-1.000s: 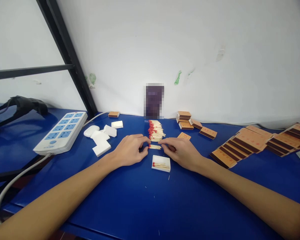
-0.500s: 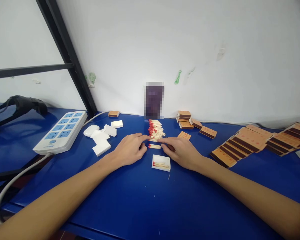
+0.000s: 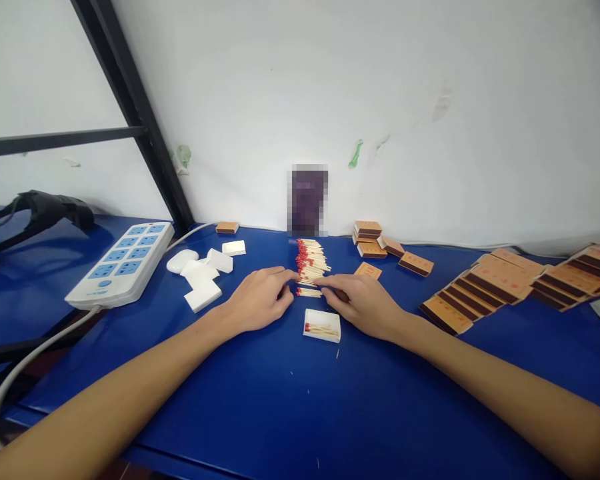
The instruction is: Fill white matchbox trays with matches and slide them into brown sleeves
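Observation:
A pile of red-tipped matches lies on the blue table, heads to the left. My left hand has its index finger stretched to the head side of the pile's near end. My right hand reaches with its index finger to the bare stick ends opposite. Both thumbs stand apart from the index fingers; the other fingers are partly hidden. A small separate row of matches lies between the hands. Closer to me, a white matchbox tray holds several matches.
White empty trays and a power strip lie at left. Matchboxes are piled at the back right, with overlapping rows of more matchboxes farther right. A blurred dark upright object stands against the wall.

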`<move>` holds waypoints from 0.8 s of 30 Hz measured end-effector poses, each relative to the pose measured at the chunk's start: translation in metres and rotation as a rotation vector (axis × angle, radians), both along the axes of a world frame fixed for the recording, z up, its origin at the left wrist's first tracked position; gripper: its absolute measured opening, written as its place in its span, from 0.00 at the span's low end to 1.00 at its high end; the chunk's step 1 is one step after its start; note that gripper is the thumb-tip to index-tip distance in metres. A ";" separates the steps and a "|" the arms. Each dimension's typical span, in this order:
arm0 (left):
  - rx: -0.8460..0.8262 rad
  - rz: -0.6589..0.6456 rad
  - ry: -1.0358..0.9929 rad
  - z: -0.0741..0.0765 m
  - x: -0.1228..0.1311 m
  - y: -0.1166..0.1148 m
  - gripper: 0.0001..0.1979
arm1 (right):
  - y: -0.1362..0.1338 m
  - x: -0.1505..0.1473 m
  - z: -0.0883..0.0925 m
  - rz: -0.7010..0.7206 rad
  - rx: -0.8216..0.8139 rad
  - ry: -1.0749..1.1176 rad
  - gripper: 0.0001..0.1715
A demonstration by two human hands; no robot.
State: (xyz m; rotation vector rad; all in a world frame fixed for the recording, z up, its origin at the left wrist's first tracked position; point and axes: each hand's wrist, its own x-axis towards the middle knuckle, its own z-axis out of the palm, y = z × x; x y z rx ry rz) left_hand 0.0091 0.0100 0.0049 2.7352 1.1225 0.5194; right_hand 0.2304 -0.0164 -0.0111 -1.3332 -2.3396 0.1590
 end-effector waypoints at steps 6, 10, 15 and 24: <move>-0.004 0.012 0.002 -0.001 0.001 0.000 0.17 | 0.000 0.000 -0.001 -0.009 -0.002 -0.004 0.18; -0.012 0.011 0.006 0.000 0.001 0.001 0.16 | 0.000 0.000 0.000 -0.012 -0.008 -0.013 0.18; -0.015 0.009 -0.005 0.001 0.001 0.001 0.15 | 0.000 0.000 0.000 0.000 -0.005 -0.014 0.19; -0.022 0.002 -0.017 0.000 0.000 0.001 0.15 | 0.001 0.001 -0.001 0.001 -0.008 -0.006 0.18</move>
